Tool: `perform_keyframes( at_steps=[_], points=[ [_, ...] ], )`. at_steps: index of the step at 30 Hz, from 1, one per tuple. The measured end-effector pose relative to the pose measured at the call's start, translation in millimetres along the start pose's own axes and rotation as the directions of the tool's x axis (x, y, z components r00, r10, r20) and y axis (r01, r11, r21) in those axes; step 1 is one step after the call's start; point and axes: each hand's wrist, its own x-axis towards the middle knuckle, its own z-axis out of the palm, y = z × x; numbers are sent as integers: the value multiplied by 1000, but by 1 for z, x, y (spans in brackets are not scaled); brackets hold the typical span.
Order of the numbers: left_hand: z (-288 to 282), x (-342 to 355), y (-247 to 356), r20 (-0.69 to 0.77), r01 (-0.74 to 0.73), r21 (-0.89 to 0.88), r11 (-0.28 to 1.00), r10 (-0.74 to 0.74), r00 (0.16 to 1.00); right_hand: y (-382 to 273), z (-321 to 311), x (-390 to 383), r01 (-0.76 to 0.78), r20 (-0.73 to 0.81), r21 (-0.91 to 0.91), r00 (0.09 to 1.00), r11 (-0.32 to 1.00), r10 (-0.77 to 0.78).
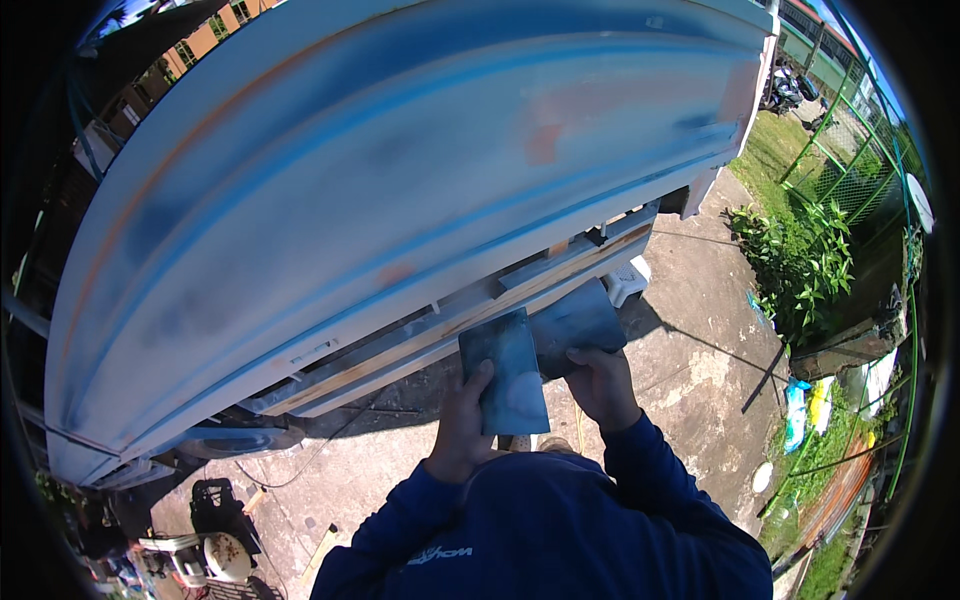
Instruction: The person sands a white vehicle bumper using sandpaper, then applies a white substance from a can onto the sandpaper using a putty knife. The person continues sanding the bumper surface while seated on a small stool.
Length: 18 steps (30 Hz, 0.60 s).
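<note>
In front of my body, my left hand holds a pale blue-dusted rectangular sheet of sandpaper, thumb on its face and fingers behind. My right hand grips a darker sandpaper sheet by its lower edge, thumb on top. The two sheets meet side by side, the left one partly over the right. Beyond them stands a large vehicle body, white and blue with sanded, cloudy patches and some reddish-brown spots. Neither hand touches it.
Below the body runs a long rail. A white plastic stool stands by its right end. A round rusty-topped object sits at lower left. Leafy plants and a green fence border the concrete on the right.
</note>
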Motion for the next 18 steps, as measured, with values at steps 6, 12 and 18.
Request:
perform_keyframes(
  at_steps=[6, 12, 18],
  points=[
    [-31, 34, 13, -53, -183, -64, 981, 180, 982, -18, -23, -46, 69, 105, -289, 994, 955, -40],
    [15, 25, -7, 7, -189, -11, 982, 189, 982, -36, 22, -56, 683, 653, -711, 729, 167, -205],
    [18, 20, 1, -46, -196, -12, 981, 195, 980, -14, -16, -38, 593, 607, -791, 791, -150, -75]
  ],
)
